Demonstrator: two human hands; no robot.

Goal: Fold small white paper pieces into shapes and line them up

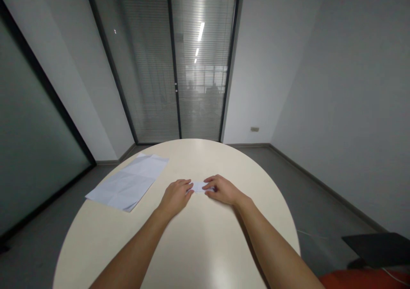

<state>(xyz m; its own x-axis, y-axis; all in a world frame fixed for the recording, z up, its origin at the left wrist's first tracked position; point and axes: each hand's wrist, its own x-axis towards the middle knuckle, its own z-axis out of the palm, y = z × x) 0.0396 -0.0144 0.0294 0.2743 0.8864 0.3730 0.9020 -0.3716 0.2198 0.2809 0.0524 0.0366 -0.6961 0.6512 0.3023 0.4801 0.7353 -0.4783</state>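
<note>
A small folded piece of white paper [199,187] lies on the round cream table [198,242], near its middle. My left hand [176,196] rests on the paper's left end with the fingers curled down onto it. My right hand [221,189] presses on the paper's right end, fingertips bent and pinching its edge. Most of the paper is hidden under the two hands; only a short strip shows between them.
A stack of creased white paper sheets [130,181] lies on the table's left side, reaching its edge. Beyond the table are glass doors with blinds [174,66]. A dark object [379,246] and an orange surface [361,279] sit at the lower right.
</note>
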